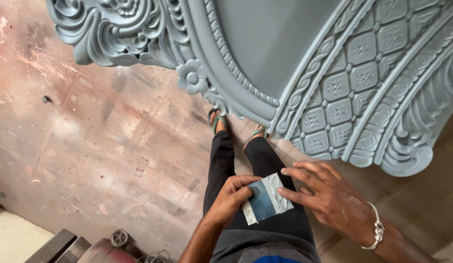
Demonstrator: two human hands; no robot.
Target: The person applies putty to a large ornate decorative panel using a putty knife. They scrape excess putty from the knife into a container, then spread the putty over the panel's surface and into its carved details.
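1. Head view, lower centre of the frame: the person's left hand [231,197] grips a small folded sheet of sandpaper [266,198], grey on its creased side and blue-grey on its flat face, with the thumb lying across its left edge and the fingers curled behind it.
2. Just right of it, the right hand [328,199] touches the same sheet; its fingertips [284,171] press on the upper and right edges, fingers spread and only partly bent, so it pinches the sheet rather than closing around it.
3. The two hands are close together, joined by the sandpaper, which sits in front of the person's thighs.
4. A silver bracelet [376,229] circles the right wrist at the lower right.
5. Below the hands, black trousers [226,156] run up the frame to two feet in green-strapped sandals [216,119] near the centre.
6. Across the upper half and right side stands a large grey carved panel [343,83], with scrollwork at the upper left, a small flower [192,77] on its edge, a smooth inner field, and rows of square floral tiles on the right.
7. The floor [90,146] on the left is reddish, worn and scuffed.
8. In the bottom left corner lie dark metal bars and a red rounded object [107,251] with a small wheel.
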